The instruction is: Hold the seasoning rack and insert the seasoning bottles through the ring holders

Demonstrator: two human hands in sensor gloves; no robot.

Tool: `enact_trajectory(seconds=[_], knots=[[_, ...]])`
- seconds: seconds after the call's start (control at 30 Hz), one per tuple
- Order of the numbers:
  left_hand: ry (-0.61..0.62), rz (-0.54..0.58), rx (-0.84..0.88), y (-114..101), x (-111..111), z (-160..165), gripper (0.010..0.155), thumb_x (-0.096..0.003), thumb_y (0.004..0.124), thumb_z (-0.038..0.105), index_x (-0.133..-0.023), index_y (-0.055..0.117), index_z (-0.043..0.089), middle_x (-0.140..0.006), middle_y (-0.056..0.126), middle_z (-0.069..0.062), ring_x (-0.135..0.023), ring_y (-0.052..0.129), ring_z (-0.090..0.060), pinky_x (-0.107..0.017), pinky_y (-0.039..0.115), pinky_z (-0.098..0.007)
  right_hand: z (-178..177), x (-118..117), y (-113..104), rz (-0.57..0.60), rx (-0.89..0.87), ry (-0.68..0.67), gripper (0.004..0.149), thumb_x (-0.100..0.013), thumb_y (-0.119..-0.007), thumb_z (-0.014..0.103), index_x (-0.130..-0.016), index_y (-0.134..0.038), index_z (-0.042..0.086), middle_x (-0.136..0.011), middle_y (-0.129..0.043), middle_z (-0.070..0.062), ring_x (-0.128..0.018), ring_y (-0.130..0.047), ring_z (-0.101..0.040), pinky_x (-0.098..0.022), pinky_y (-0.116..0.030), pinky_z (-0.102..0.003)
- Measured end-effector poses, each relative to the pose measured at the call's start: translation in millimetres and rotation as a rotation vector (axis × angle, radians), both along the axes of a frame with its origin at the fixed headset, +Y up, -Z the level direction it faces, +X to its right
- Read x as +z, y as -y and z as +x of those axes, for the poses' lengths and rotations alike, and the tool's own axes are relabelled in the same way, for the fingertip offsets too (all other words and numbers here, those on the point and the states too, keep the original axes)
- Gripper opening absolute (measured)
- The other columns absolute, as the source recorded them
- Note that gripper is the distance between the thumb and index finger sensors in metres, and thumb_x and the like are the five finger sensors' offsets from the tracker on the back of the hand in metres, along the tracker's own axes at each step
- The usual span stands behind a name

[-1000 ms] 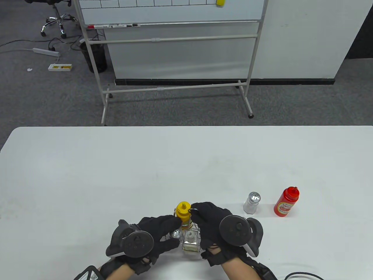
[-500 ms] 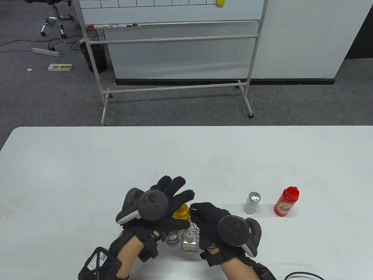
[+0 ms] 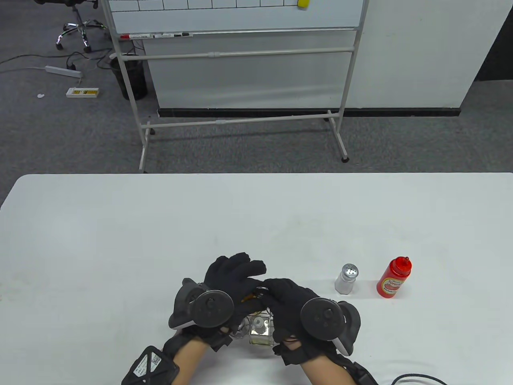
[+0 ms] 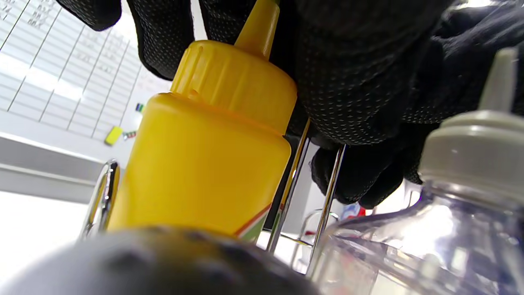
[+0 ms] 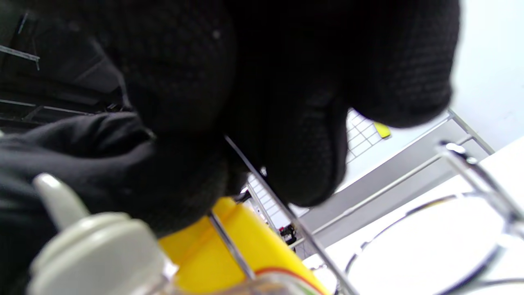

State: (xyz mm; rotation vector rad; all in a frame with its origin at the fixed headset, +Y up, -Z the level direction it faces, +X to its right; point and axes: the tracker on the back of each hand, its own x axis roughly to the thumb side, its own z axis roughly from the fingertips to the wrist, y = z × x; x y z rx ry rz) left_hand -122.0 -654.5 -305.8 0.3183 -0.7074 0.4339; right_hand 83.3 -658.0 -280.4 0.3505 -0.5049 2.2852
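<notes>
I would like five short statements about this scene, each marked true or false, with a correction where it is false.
1. The yellow bottle stands inside the wire rack. True.
2. The left hand lies over the yellow bottle's top. True.
3. The red bottle is already in the rack. False: it stands on the table, to the right.
4. The salt shaker lies on its side. False: it stands upright beside the red bottle.
5. The right hand rests flat on the table, away from the rack. False: it is at the rack's top.
</notes>
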Motion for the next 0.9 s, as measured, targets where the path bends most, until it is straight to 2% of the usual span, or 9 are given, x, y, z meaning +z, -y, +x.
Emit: enact_trajectory(seconds=[0.17, 0.33, 0.43, 0.5, 0.53, 0.6, 0.67, 0.73, 0.9], knots=[[0.006, -0.015, 0.048, 5, 2, -1, 0.042, -0.0455, 0.090, 0.042, -0.077, 0.098, 0.016, -0.104, 0.086, -0.005, -0.099, 0.077, -0.046, -0.070, 0.053, -0.070, 4, -2, 0, -0.019, -0.004, -0.018, 0.042, -0.033, -0.095, 0.029, -0.073, -0.098, 0.015, -0.065, -0.105, -0.011, -0.045, -0.119, -0.029, -0.035, -0.091, -0.046], [0.031, -0.101, 0.154, 14, -2, -5, 0.043, -0.0472, 0.082, 0.039, -0.083, 0.091, 0.016, -0.105, 0.084, -0.008, -0.100, 0.074, -0.049, -0.070, 0.051, -0.071, 5, -1, -2, -0.014, -0.010, -0.038, 0.043, -0.035, -0.095, 0.030, -0.075, -0.097, 0.015, -0.067, -0.104, -0.011, -0.048, -0.117, -0.029, -0.038, -0.089, -0.048], [0.056, -0.161, 0.205, 15, -4, -8, 0.042, -0.0468, 0.081, 0.037, -0.084, 0.091, 0.020, -0.106, 0.084, -0.009, -0.100, 0.073, -0.050, -0.070, 0.049, -0.072, 12, -3, -9, -0.024, 0.030, -0.077, 0.044, -0.037, -0.094, 0.038, -0.077, -0.097, 0.017, -0.070, -0.105, -0.009, -0.052, -0.113, -0.031, -0.041, -0.086, -0.049], [0.054, -0.166, 0.214, 15, -5, -10, 0.042, -0.0469, 0.081, 0.036, -0.085, 0.091, 0.021, -0.105, 0.084, -0.009, -0.100, 0.073, -0.050, -0.070, 0.050, -0.072, 27, -6, -19, -0.047, 0.066, -0.118, 0.053, -0.037, -0.094, 0.046, -0.081, -0.096, 0.017, -0.075, -0.103, -0.009, -0.055, -0.110, -0.032, -0.039, -0.085, -0.048], [0.050, -0.162, 0.225, 15, -6, -12, 0.042, -0.0468, 0.080, 0.035, -0.084, 0.091, 0.022, -0.105, 0.084, -0.009, -0.099, 0.074, -0.050, -0.070, 0.050, -0.072, 40, -8, -23, -0.039, 0.069, -0.086, 0.055, -0.038, -0.092, 0.048, -0.082, -0.095, 0.016, -0.077, -0.102, -0.010, -0.055, -0.109, -0.032, -0.038, -0.085, -0.046], [0.048, -0.170, 0.232, 15, -7, -14, 0.041, -0.0467, 0.080, 0.035, -0.084, 0.090, 0.021, -0.105, 0.084, -0.009, -0.099, 0.074, -0.050, -0.070, 0.050, -0.072, 66, -9, -26, 0.001, 0.052, 0.096, 0.056, -0.039, -0.092, 0.046, -0.086, -0.093, 0.016, -0.082, -0.099, -0.011, -0.050, -0.108, -0.030, -0.035, -0.085, -0.044], [0.044, -0.171, 0.239, 14, -8, -16, 0.041, -0.0464, 0.079, 0.034, -0.084, 0.090, 0.022, -0.105, 0.084, -0.009, -0.099, 0.074, -0.050, -0.070, 0.050, -0.072, 91, -14, -21, -0.039, 0.084, 0.276, 0.058, -0.040, -0.093, 0.043, -0.092, -0.088, 0.018, -0.092, -0.093, -0.010, -0.049, -0.107, -0.028, -0.035, -0.085, -0.043], [0.039, -0.175, 0.248, 14, -9, -18, 0.041, -0.0464, 0.079, 0.035, -0.085, 0.090, 0.023, -0.105, 0.084, -0.008, -0.099, 0.074, -0.050, -0.070, 0.050, -0.072, 113, -24, -5, -0.159, 0.155, 0.439, 0.064, -0.041, -0.093, 0.043, -0.099, -0.081, 0.020, -0.104, -0.080, -0.011, -0.052, -0.105, -0.030, -0.037, -0.084, -0.043], [0.046, -0.191, 0.261, 15, -11, -21, 0.041, -0.0461, 0.080, 0.034, -0.084, 0.091, 0.022, -0.105, 0.084, -0.009, -0.098, 0.075, -0.050, -0.070, 0.051, -0.071, 127, -46, 33, -0.455, 0.273, 0.533, 0.077, -0.042, -0.092, 0.044, -0.110, -0.061, 0.029, -0.115, -0.051, -0.016, -0.060, -0.100, -0.033, -0.041, -0.082, -0.043]])
